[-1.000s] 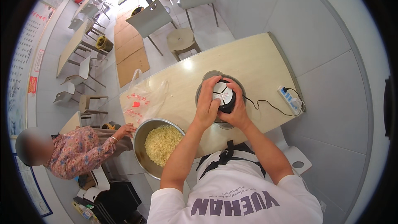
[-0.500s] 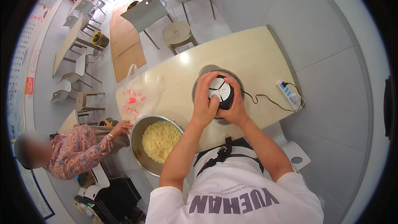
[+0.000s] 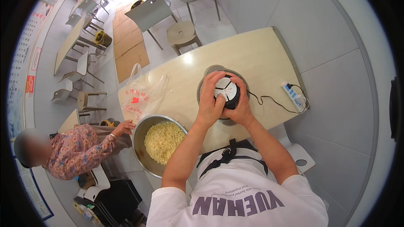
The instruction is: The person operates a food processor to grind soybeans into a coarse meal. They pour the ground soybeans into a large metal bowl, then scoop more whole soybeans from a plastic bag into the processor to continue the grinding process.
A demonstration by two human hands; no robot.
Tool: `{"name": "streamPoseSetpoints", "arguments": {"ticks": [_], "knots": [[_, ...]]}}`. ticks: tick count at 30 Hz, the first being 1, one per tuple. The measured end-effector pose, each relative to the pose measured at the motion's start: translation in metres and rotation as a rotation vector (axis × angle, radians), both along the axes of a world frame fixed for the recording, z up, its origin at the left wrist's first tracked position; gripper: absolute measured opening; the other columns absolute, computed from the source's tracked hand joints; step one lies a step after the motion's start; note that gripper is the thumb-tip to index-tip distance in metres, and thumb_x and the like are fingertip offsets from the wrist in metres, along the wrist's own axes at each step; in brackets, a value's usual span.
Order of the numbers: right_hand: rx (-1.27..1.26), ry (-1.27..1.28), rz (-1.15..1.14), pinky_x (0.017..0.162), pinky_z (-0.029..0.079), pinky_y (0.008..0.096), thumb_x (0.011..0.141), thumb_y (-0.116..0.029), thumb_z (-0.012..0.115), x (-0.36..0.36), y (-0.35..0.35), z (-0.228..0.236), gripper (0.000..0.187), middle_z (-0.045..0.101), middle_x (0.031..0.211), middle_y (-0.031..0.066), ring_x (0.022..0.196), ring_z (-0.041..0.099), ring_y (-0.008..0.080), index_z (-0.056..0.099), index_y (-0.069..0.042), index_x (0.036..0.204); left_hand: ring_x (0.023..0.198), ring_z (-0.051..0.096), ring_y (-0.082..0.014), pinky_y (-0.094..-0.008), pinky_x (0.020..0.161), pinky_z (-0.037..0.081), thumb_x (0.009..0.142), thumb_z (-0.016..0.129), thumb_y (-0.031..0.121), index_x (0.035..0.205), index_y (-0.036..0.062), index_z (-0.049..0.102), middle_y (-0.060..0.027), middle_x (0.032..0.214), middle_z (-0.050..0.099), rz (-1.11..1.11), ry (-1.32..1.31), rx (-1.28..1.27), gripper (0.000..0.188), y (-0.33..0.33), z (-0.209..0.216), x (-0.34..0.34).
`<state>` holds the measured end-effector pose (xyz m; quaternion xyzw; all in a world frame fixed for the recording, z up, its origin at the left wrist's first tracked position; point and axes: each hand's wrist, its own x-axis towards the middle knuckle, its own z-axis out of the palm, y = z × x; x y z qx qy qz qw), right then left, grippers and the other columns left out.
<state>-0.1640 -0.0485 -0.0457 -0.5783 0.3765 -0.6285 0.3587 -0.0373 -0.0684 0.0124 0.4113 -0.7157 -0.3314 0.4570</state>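
My left hand (image 3: 211, 101) and my right hand (image 3: 240, 108) are wrapped round the black and white motor head (image 3: 227, 90) of an electric food chopper. The left thumb presses on its white top. Beneath my hands the chopper's wide round bowl (image 3: 203, 85) stands on the table, its contents hidden. To the left of my left forearm is a large steel basin (image 3: 143, 156) holding a heap of finely chopped pale yellow food (image 3: 164, 141).
A black cord (image 3: 269, 97) runs right to a power strip (image 3: 291, 96) on the table (image 3: 252, 54). A clear plastic bag (image 3: 145, 94) with red print lies behind the basin. At left, another person's hand (image 3: 123, 128) touches the basin rim. Chairs and a stool (image 3: 181, 32) stand beyond.
My hands keep the same grip on the motor head. The view has shifted very slightly; nothing else has visibly moved.
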Motion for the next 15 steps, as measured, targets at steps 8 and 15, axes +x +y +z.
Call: {"name": "streamPoseSetpoints", "arguments": {"ticks": [8,15], "knots": [[-0.019,0.036,-0.030,0.108,0.039,0.0449,0.063,-0.004,0.079,0.0008,0.0011,0.0040,0.082,0.048,0.139,0.0167,0.127,0.049,0.0350,0.038,-0.010,0.134,0.123,0.050,-0.0346,-0.0415,0.108,0.039,0.069,0.043,-0.006,0.128,0.0008,0.054,-0.0191,0.129,0.050,-0.012,-0.001,-0.031,0.060,-0.0003,-0.0009,0.0010],[-0.024,0.015,-0.022,0.108,0.039,0.0448,0.062,-0.006,0.079,0.0009,-0.0002,-0.0035,0.083,0.047,0.138,0.0167,0.127,0.048,0.0352,0.038,-0.010,0.134,0.123,0.049,-0.0336,-0.0409,0.109,0.037,0.069,0.042,-0.007,0.127,0.0009,0.054,-0.0181,0.130,0.049,-0.021,0.009,0.014,0.060,0.0005,0.0023,0.0003]]}}
